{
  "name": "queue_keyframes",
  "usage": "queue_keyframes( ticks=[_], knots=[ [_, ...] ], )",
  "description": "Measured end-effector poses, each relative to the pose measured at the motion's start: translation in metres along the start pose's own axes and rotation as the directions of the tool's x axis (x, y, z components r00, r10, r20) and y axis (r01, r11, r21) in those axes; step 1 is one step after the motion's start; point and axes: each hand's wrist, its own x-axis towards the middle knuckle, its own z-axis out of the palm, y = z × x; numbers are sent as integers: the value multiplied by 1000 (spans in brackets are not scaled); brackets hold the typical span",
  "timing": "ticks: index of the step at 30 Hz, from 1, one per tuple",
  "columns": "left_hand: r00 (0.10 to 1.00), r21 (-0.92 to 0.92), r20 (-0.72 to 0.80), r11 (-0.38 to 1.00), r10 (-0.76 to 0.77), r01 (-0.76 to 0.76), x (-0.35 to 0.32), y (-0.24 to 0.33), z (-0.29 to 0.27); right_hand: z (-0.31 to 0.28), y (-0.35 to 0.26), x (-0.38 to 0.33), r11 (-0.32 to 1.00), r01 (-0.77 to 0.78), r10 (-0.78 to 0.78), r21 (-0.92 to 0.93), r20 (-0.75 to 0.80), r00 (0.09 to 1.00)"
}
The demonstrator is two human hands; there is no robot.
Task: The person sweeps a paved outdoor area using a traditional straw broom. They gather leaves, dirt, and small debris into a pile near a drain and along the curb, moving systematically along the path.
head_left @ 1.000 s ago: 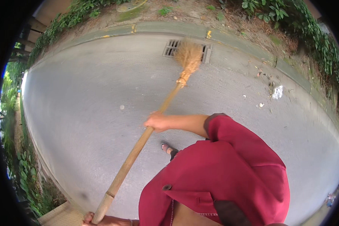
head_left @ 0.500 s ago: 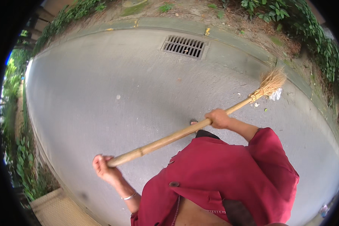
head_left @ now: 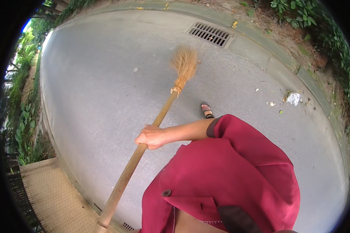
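My right hand (head_left: 151,136) is closed around the middle of a long wooden broom handle. The broom (head_left: 184,64) has a head of splayed straw-coloured bristles, bound where it meets the handle, and it lies over the grey road left of a drain grate. From there the handle slants down to the lower left edge of the picture. My left hand does not show; the handle's near end runs out of the picture there. A sandalled foot (head_left: 207,110) shows on the road beyond my red jacket.
Crumpled clear plastic (head_left: 294,99) and small litter bits (head_left: 272,104) lie near the right kerb. A drain grate (head_left: 209,34) sits by the far kerb (head_left: 260,40). Shrubs (head_left: 293,13) grow behind it. Tan ribbed paving (head_left: 52,190) borders the road at lower left.
The broom head has swung left, away from the plastic by the kerb. My right hand has moved left and down with the handle. My left hand has gone out of view.
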Motion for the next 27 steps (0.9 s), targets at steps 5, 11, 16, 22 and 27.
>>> queue_keyframes(
  ticks=[5,11,16,22,27],
  knots=[
    [920,-472,92,797,-381,377,-22,-4,38,0,-30,-92,959,-278,280,-54,43,959],
    [449,-268,764,405,-464,874,-231,-4,126,-32,5,-300,526,-793,805,-307,-120,580],
    [286,-155,786,273,-548,949,-260,24,109,-53,-37,-344,470,-816,835,-335,-130,534],
    [640,-381,509,515,-576,767,-178,41,58,-79,-41,-290,684,-632,658,-363,-66,750],
    [876,-318,210,817,-434,481,-153,171,28,-126,-24,-292,870,-400,391,-289,-90,916]
  ],
)
